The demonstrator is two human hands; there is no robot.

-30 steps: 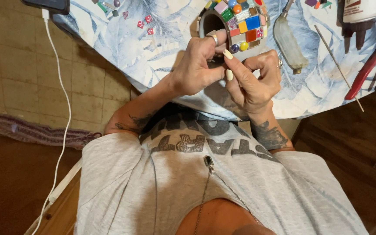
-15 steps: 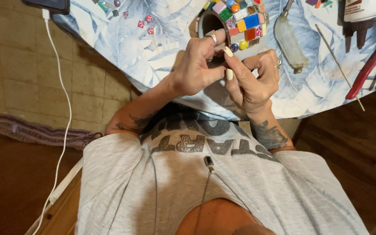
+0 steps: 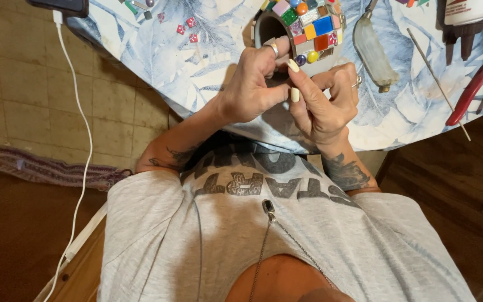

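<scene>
The left hand (image 3: 252, 89) is gripping the rim of the mosaic pot (image 3: 300, 33), a grey cylinder lying on its side near the edge of the tabletop (image 3: 157, 50), its wall already covered in coloured squares and round beads. The fingers of that hand are curling over the open mouth, one ringed finger hooked at the rim, thumb reaching toward the other hand. The right hand (image 3: 325, 103) is sitting just below the pot, its fingers (image 3: 293, 66) pinching together at the pot's lower edge; whether a small piece is caught between them, I cannot tell, it is too small to see.

Compared with a second ago, very little is shifting: both hands are staying in the same spot against the pot, the fingertips only nudging slightly. To my eye that reads as fine fitting work going on at the lower row of tiles, not a reach for new material.

Around them: a clear squeeze bottle (image 3: 374, 53) is lying just right of the pot, a thin wooden stick (image 3: 437, 84) and red-handled pliers (image 3: 473, 89) further right, a few loose red tiles (image 3: 188, 31) to the left, and a white charging cable (image 3: 76, 145) hanging off the tabletop edge. Nothing is blocking the hands.
</scene>
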